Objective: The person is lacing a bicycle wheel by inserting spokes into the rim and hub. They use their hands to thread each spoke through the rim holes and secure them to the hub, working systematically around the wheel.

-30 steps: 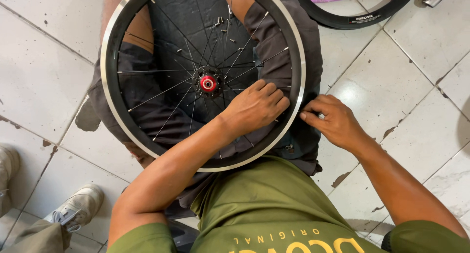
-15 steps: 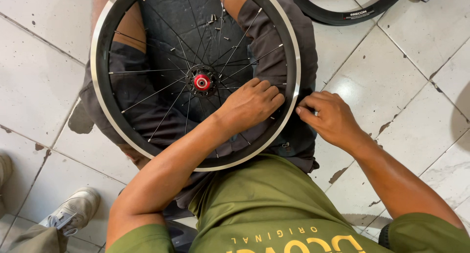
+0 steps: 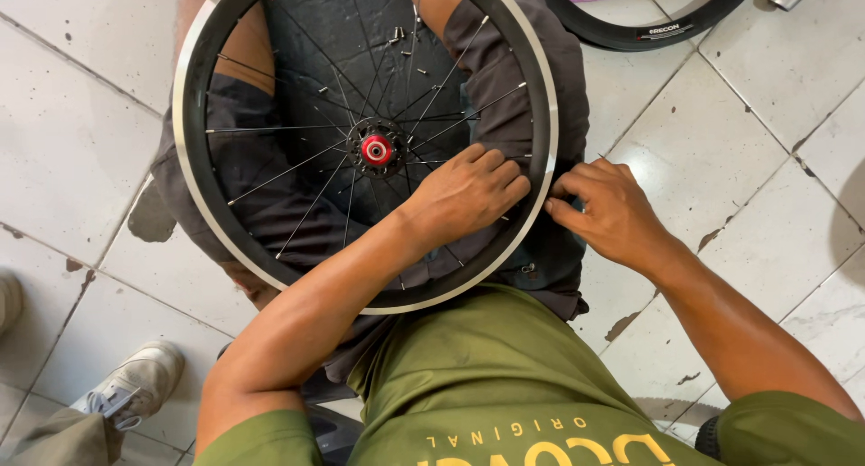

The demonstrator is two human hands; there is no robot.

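A black bicycle wheel rim (image 3: 194,187) with a silver edge lies flat on my lap, its thin spokes running to a black hub with a red centre (image 3: 377,149). My left hand (image 3: 464,194) reaches inside the rim at its right side, fingers curled against the inner wall among the spokes. My right hand (image 3: 608,209) sits just outside the same spot, fingertips pinched at the rim's outer edge; what they pinch is too small to see. Several small loose spoke nipples (image 3: 396,38) lie on the dark cloth inside the wheel.
A black tyre (image 3: 649,33) lies on the white tiled floor (image 3: 748,150) at the top right. Another person's shoe (image 3: 135,380) and trouser leg show at the lower left. My knees and dark shorts are under the wheel.
The wheel and both hands have shifted slightly down and left in view; the hands keep the same hold at the rim's right side.
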